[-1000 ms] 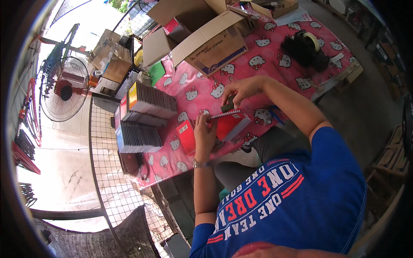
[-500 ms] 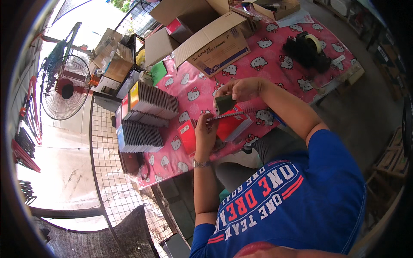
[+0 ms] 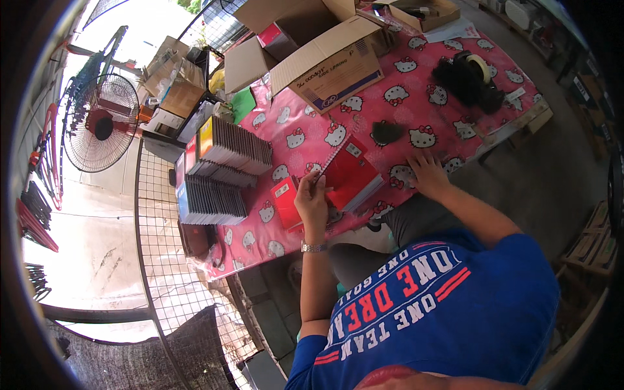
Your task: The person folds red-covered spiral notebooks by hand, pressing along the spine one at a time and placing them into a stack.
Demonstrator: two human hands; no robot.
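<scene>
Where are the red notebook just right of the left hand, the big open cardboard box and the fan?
Red notebook (image 3: 353, 173): head view, on its cover.
Big open cardboard box (image 3: 341, 75): head view, on its side panel.
Fan (image 3: 103, 127): head view, on its hub.

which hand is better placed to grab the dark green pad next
Probably the right hand: it is spread open near the dark green pad, while the left hand holds the edge of a red spiral notebook.

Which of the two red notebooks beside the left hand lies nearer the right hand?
The red notebook right of the left hand; the other lies left of that hand.
</scene>
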